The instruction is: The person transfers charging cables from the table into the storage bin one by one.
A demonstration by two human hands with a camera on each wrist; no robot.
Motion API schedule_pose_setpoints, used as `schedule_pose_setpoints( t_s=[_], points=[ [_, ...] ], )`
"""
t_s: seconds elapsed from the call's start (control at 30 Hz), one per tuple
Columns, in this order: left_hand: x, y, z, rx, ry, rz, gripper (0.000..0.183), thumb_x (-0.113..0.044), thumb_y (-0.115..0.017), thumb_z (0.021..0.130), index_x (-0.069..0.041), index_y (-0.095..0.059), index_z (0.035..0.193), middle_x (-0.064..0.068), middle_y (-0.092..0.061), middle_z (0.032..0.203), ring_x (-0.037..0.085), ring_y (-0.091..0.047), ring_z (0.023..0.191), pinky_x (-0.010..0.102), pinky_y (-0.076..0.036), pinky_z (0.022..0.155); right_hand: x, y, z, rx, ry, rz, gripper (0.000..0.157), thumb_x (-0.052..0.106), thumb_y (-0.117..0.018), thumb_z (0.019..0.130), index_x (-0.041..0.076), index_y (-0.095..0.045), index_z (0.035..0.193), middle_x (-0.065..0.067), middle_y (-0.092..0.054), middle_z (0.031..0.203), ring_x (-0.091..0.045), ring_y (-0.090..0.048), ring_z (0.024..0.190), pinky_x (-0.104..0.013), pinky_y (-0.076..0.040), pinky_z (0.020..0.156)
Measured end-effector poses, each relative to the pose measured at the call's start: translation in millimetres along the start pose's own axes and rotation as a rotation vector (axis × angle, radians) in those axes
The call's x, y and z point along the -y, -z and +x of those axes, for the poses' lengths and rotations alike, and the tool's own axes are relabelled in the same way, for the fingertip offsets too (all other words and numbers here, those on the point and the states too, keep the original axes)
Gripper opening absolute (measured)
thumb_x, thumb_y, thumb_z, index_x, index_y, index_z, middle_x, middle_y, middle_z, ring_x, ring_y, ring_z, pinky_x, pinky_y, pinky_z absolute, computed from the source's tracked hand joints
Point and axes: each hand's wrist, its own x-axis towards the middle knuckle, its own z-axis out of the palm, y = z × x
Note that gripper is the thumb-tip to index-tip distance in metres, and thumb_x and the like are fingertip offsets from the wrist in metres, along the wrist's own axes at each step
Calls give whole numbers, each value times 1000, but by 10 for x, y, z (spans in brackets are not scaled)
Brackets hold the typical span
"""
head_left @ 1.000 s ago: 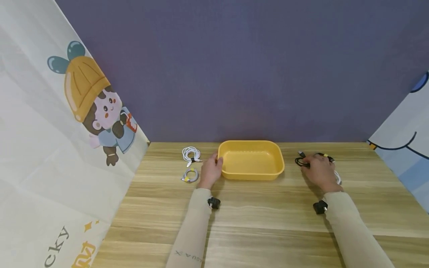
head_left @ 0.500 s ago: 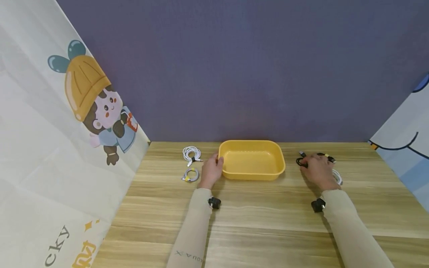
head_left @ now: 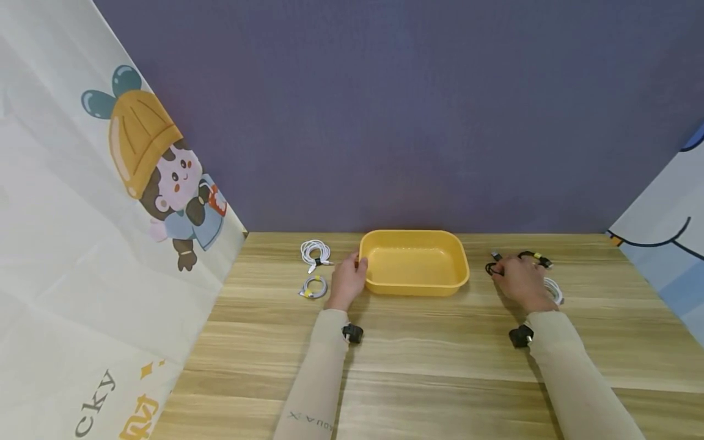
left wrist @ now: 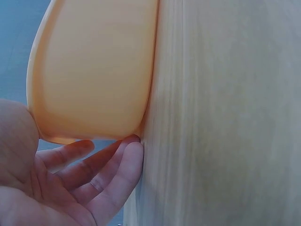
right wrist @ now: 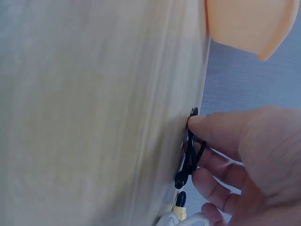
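Observation:
My left hand holds the left end of a yellow plastic tray. Its thumb lies at the rim, and the fingers bend against the outside of the end wall. On the right, my right hand pinches a coiled black cable between thumb and fingers, low at the tabletop. Part of that coil is hidden beneath the hand in the head view. Just beyond the fingers lies a second black cable with a yellow tie. A white coiled cable shows beside the right wrist.
Left of the tray lie a white coiled cable with a black tie and a grey coiled cable with yellow ties. A dark blue panel stands behind the wooden table. A printed white curtain borders the left.
My right hand has shifted slightly left, showing more of the white cable beside it. The left hand stays at the tray's end. The whole view drifts slightly.

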Motion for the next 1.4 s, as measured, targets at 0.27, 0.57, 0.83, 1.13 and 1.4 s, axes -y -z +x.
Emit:
schedule_pose_setpoints(
  t_s=[0.27, 0.57, 0.83, 1.13, 1.4],
  points=[
    [-1, -24, 10, -9, -12, -9, 41, -30, -51, 106, -11, -61, 141, 15, -75, 117, 36, -70, 107, 52, -55, 93, -17, 19, 15, -1, 13, 6, 18, 20, -62, 99, 11, -68, 85, -17, -69, 91, -45, -61, 91, -72, -35, 85],
    [0, -45, 27, -14, -7, -5, 40, -29, -51, 106, -12, -62, 140, 13, -76, 112, 34, -71, 100, 50, -56, 89, 23, 12, 8, -94, 44, 61, 16, 17, -62, 100, 4, -70, 99, -19, -73, 92, -42, -65, 82, -64, -42, 79],
    [6, -64, 55, -15, 4, -2, 40, -30, -51, 106, -12, -61, 141, 13, -75, 114, 34, -71, 101, 50, -56, 89, 72, -4, 23, -158, 41, 135, 24, 18, -58, 103, -2, -68, 115, -26, -71, 101, -35, -66, 75, -48, -51, 60],
    [3, -76, 77, -12, 15, 12, 40, -31, -50, 107, -12, -61, 140, 13, -75, 117, 36, -71, 103, 51, -56, 90, 181, 14, 32, -259, 47, 189, 20, 11, -59, 102, -4, -66, 112, -28, -67, 105, -43, -67, 86, -57, -51, 69],
    [-7, -67, 91, -17, 9, 3, 40, -30, -50, 107, -11, -61, 140, 14, -75, 115, 33, -71, 99, 48, -57, 86, 242, 39, 67, -342, 82, 237, 20, 7, -62, 100, -8, -66, 113, -30, -66, 107, -42, -67, 83, -54, -53, 66]
  ],
)
